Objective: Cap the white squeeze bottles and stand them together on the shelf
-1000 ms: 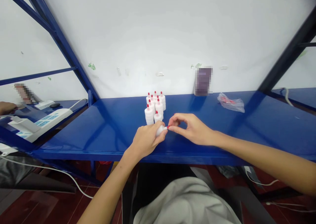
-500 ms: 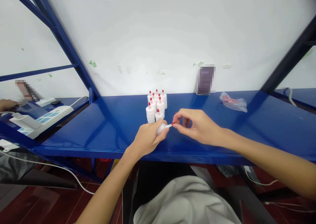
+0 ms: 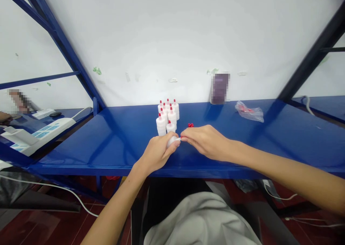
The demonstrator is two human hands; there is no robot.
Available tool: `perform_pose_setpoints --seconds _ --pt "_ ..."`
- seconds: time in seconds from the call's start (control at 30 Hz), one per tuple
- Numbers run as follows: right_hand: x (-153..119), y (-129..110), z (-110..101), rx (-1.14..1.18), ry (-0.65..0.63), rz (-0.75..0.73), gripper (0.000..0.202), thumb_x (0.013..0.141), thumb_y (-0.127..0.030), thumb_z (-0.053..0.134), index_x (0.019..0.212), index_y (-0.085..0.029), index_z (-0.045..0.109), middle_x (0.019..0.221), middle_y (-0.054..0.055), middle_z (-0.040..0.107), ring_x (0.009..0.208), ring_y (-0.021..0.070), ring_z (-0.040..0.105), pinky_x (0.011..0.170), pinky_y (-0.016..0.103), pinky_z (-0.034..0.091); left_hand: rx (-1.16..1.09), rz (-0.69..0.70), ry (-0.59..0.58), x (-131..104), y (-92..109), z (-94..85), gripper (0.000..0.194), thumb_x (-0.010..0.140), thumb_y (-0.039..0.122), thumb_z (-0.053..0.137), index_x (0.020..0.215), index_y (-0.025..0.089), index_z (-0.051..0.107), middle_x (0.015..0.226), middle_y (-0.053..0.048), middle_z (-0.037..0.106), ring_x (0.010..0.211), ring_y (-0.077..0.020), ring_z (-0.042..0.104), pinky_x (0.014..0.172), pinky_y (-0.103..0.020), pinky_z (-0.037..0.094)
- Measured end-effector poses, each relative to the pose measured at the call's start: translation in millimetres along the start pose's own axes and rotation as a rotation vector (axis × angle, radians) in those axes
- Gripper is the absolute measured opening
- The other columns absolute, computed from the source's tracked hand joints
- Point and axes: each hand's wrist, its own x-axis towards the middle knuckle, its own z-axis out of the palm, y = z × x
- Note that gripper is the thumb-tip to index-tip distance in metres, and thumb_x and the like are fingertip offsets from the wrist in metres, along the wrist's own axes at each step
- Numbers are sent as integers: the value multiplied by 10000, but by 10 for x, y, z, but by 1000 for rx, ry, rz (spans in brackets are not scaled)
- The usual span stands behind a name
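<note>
My left hand [image 3: 159,152] is wrapped round a white squeeze bottle [image 3: 171,141], tilted so its nozzle points right. At the nozzle's tip my right hand [image 3: 206,141] pinches a small red cap [image 3: 181,138], mostly covered by the fingers. Just beyond the left hand stands a cluster of several white bottles [image 3: 161,124], upright with red tips. Behind the right hand a small pile of loose red caps [image 3: 191,125] lies on the blue table [image 3: 129,140].
A clear plastic bag [image 3: 249,112] with red pieces lies at the right. A blurred-out phone-like object [image 3: 220,88] leans on the wall. At the left are a white power strip [image 3: 44,135] and blue frame posts [image 3: 67,50]; part of another person's hand [image 3: 4,117] shows at the far left edge.
My right fingers have closed more tightly over the red cap at the nozzle, and the hand has turned flatter. The loose red caps now show behind it. The whole view has shifted slightly.
</note>
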Motion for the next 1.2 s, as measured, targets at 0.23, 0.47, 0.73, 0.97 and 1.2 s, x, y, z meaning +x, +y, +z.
perform_pose_setpoints --seconds 0.23,0.47,0.73,0.97,1.2 --pt "306 58 -256 183 89 122 348 1028 -340 355 741 -198 489 670 -8 542 583 118 433 597 275 295 -70 15 46 -14 23 39 370 1015 483 396 900 179 575 689 15 584 577 -130 480 589 -243 311" --pt "838 257 -347 -83 -49 205 364 998 -335 371 689 -187 494 617 20 523 545 121 375 571 309 226 -52 -20 43 -43 67 24 262 1005 389 430 904 198 578 647 41 533 548 -119 422 583 -241 306" --pt "876 283 -162 -84 -173 203 353 1003 -410 409 811 -178 592 671 48 601 589 151 477 580 302 271 -83 -24 45 -38 67 15 281 1008 407 420 910 201 584 632 45 520 539 -118 423 575 -240 313" --pt "475 605 -214 -14 -166 314 209 935 -328 511 846 -175 622 722 29 653 609 140 533 600 280 340 -65 -19 47 -39 49 14 264 1007 407 429 927 205 579 644 46 534 552 -119 434 582 -245 294" --pt "180 854 -122 -14 -321 355 227 878 -323 606 1051 -191 672 736 5 644 644 153 565 597 276 355 -52 -26 30 -28 57 11 264 1009 413 426 939 205 573 640 50 525 554 -120 440 592 -251 294"
